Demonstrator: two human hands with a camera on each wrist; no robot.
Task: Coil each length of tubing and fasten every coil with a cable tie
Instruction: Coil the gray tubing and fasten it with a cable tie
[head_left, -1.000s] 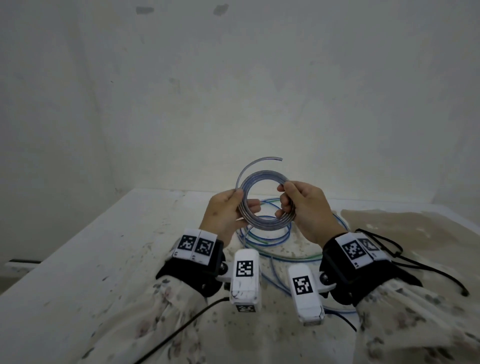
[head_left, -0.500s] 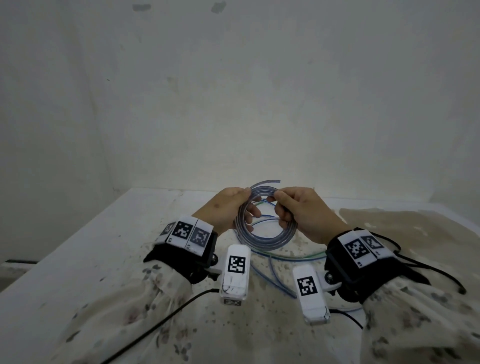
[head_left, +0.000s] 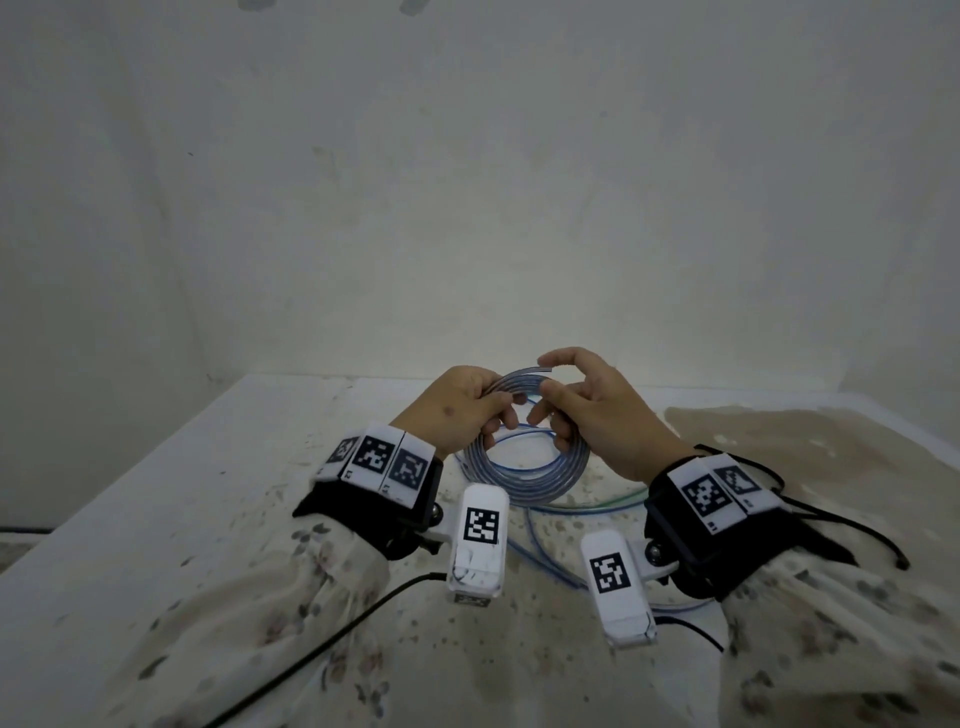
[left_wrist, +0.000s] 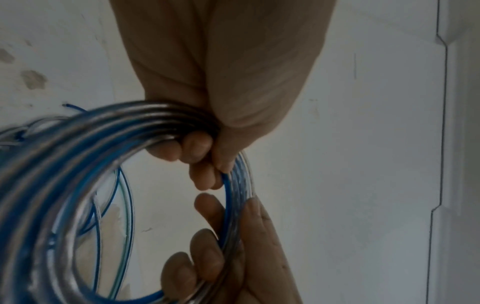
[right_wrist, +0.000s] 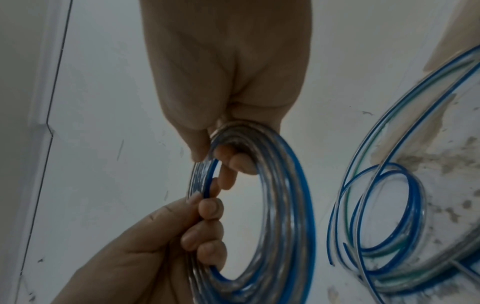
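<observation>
Tubing coil (head_left: 524, 475) held above counter (head_left: 208, 519), clear with blue stripe, several loops, free end (head_left: 524, 371) sticking out at 12 o'clock. Left hand (head_left: 457, 410) grip closed on coil at 10 o'clock. Right hand (head_left: 597, 415) grip closed on coil at 2 o'clock, index finger raised. Loose tubing (right_wrist: 389, 216) lies on counter beneath, blue and green striped.
</observation>
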